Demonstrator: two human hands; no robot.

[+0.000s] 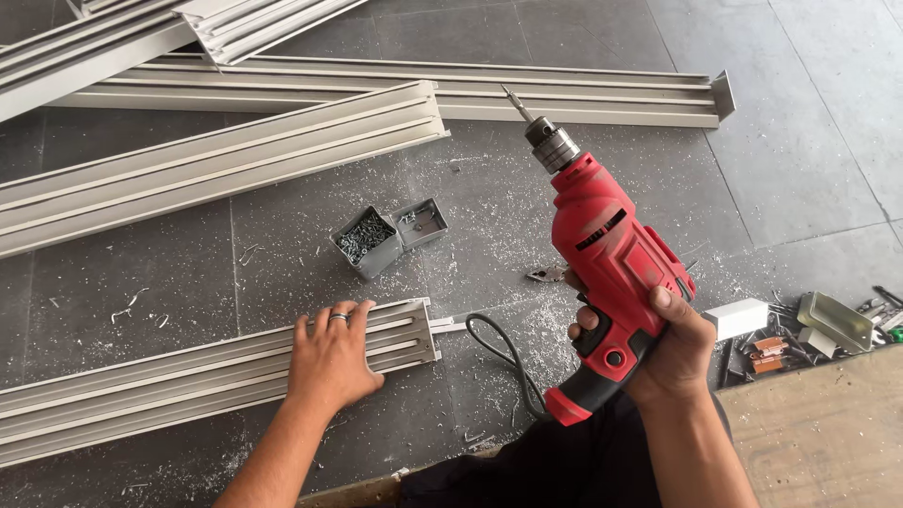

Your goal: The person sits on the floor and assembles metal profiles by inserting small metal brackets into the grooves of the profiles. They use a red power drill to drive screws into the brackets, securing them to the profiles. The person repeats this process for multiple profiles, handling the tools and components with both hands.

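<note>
Red drill (607,254) gripped in right hand (673,353), left hand (331,357) fingers flat on aluminium rail (141,390)

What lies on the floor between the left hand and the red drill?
In the head view, between the left hand and the drill lie the rail's end and the drill's black cord, on dusty floor.

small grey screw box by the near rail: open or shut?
Open. The screw box has its lid folded back flat on the floor, and loose screws show inside. It sits beyond the left hand, untouched.
</note>
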